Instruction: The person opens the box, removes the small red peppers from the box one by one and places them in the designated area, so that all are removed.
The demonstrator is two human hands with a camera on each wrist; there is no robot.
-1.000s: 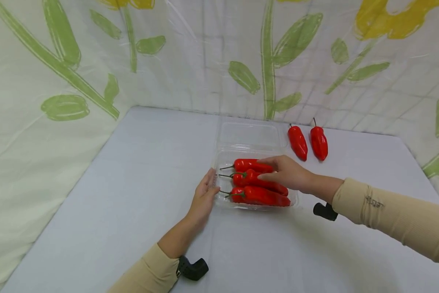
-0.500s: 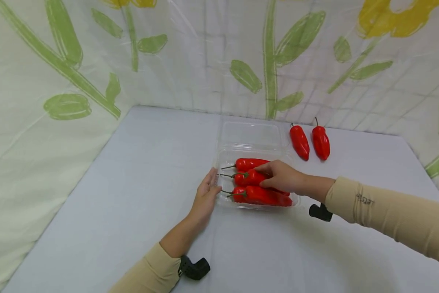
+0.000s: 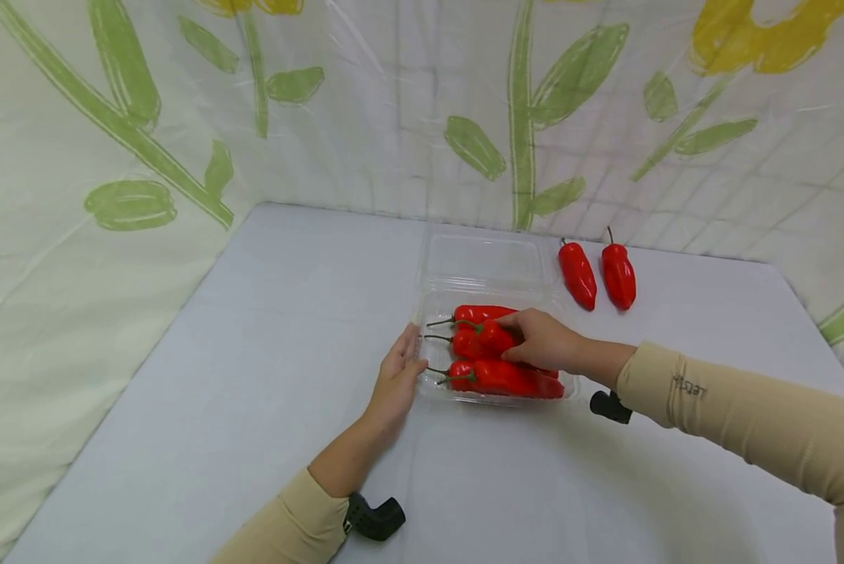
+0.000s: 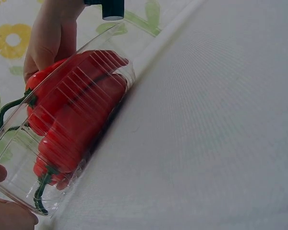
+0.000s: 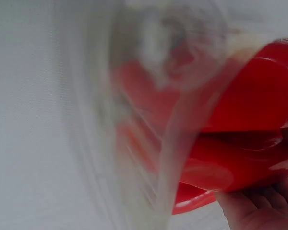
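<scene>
A clear plastic clamshell container (image 3: 432, 392) holds several red peppers in its base, stems mostly to the left. My left hand (image 3: 391, 384) holds the container's left end, thumb near the front corner. Over the base, my right hand (image 3: 545, 341) grips an upper red pepper (image 3: 495, 337), thumb on its near side; its far end is hidden by the hand. Below it, a front red pepper (image 3: 513, 379) lies along the near wall. In the left wrist view, peppers (image 4: 79, 124) show through the ribbed wall. The right wrist view shows fingers (image 5: 259, 206) against a red pepper (image 5: 230, 165).
The container's lid (image 3: 481, 257) lies folded back, flat on the white table (image 3: 288, 313). Two more red peppers (image 3: 577, 276) lie on the table right of the lid. A flower-patterned curtain (image 3: 366, 117) hangs behind the table's back edge.
My right hand has moved slightly left and closed round the upper pepper. That pepper's stem end has shifted up and right. The left hand stays at the container.
</scene>
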